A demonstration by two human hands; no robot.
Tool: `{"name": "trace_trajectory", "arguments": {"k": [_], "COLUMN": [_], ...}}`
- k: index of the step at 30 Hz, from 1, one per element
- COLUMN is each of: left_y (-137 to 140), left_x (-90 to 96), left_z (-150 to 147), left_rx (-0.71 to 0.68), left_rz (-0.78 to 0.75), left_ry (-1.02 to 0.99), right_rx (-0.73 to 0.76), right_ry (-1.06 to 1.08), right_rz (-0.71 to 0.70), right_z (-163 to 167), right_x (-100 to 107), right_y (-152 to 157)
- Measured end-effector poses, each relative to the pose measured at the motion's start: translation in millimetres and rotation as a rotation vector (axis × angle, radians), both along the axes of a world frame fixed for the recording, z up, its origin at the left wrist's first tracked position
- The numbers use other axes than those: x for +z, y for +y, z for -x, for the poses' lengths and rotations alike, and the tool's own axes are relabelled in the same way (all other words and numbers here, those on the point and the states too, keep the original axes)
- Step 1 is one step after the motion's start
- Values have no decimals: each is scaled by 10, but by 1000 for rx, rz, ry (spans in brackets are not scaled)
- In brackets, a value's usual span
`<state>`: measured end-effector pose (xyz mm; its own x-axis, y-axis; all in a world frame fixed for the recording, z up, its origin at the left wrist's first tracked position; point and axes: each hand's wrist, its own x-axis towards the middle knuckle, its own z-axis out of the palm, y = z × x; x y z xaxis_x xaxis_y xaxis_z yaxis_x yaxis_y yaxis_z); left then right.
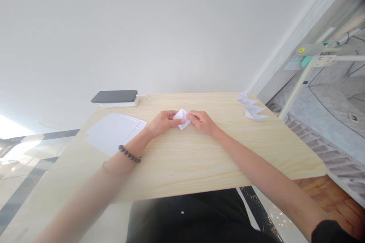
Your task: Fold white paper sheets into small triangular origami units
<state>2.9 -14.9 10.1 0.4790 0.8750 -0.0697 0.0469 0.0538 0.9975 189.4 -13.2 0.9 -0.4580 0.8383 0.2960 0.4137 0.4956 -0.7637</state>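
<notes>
Between my two hands is a small folded piece of white paper (181, 115), diamond-shaped with a crease down its middle. My left hand (165, 122) pinches its left side, thumb lying across the front. At the right edge, the thumb and fingers of my right hand (200, 120) close on the same paper. Both hands are just above or on the wooden table (182, 159); I cannot tell whether the paper touches it. Parts of the paper are hidden behind my thumbs.
Loose white paper sheets (111, 131) lie left of my left forearm. A dark phone (115, 96) rests on a white block at the back left, with a cable attached. Several folded white paper pieces (252, 108) lie at the back right. A wall (176, 38) rises behind the table.
</notes>
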Motion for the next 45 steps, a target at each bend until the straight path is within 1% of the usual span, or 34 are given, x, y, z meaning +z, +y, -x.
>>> {"name": "trace_trajectory", "arguments": {"k": [5,9,13,17,21,24,28,31,36,41,45], "left_y": [12,15,14,16,15,16,15,11,2,-19,-30], "left_x": [-21,-15,-7,-11,-14,-20,-21,-12,15,56,69], "left_z": [7,4,-1,-1,10,15,10,9,18,14,5], "left_rx": [-6,41,85,102,65,51,58,34,-1,-20,-28], "left_rz": [14,3,-30,-49,-67,-96,-127,-135,-83,1,2], "left_ry": [82,137,194,197,166,180,195,197,222,141,138], "right_rx": [4,-1,-35,-87,-133,-124,-78,-51,-45,-60,-64], "right_ry": [-16,-40,-69,-86,-106,-93,-82,-72,-30,-1,19], "right_rz": [-52,-69,-99,-129,-114,-110,-95,-86,-109,-100,-78], "right_z": [11,21,29,25,7,0,6,13,16,3,2], "right_x": [1,1,5,-13,-39,-32,-3,1,-7,12,12], "right_y": [-3,-7,-1,22,40,39,21,10,6,1,-3]}}
